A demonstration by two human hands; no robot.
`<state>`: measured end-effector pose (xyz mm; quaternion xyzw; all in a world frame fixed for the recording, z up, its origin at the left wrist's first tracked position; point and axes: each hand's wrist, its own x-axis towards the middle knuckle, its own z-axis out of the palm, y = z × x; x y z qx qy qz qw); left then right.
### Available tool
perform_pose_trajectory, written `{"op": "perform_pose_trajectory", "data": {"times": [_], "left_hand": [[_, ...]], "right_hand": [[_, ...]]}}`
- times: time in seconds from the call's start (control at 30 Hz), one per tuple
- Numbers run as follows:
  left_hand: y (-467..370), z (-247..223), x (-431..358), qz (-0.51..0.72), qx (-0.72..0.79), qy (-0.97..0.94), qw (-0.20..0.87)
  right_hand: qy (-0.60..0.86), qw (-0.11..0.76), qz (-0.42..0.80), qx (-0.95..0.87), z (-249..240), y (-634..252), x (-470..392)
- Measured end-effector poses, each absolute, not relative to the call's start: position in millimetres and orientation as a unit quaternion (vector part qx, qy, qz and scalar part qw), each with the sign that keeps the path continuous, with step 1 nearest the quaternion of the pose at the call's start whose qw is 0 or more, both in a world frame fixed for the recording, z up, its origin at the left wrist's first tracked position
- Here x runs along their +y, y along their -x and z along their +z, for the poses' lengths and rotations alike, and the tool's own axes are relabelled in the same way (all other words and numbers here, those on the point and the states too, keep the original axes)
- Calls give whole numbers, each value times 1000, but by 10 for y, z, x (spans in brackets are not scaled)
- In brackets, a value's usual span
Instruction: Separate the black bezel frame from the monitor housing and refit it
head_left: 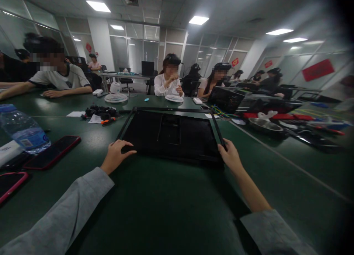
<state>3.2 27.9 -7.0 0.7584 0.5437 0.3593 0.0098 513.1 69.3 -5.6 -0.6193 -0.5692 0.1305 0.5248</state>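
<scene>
A thin black monitor bezel (177, 109) is tilted over a larger flat black panel (193, 135), which looks like a monitor's back cover. The panel lies on the green table and has a rectangular recess (169, 129) in its middle. At the near left corner of the bezel, my left hand (117, 153) curls its fingers around the edge, thumb stretched toward the panel. My right hand (231, 155) grips the near right corner, thumb on the inner side. The bezel's near bar is hard to tell from the dark panel.
To the left stand a water bottle (23, 131) and phones (54, 151). Beyond the bezel lie black cables (101, 111), an orange-handled tool (107, 121) and small white fans (116, 97). A metal pan (265, 126) and other items crowd the right. Several people sit around.
</scene>
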Motion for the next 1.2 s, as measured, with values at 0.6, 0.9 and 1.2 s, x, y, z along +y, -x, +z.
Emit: {"op": "perform_pose_trajectory", "data": {"times": [0.6, 0.9, 1.2], "left_hand": [[-107, -72, 258, 220, 577, -786, -24], [-132, -7, 192, 212, 516, -829, -36], [-120, -74, 218, 203, 496, -843, -45]], "right_hand": [[698, 396, -47, -595, -399, -5136, 762], [712, 383, -32, -588, -360, -5199, 898], [741, 353, 27, -571, -318, -5209, 778]]}}
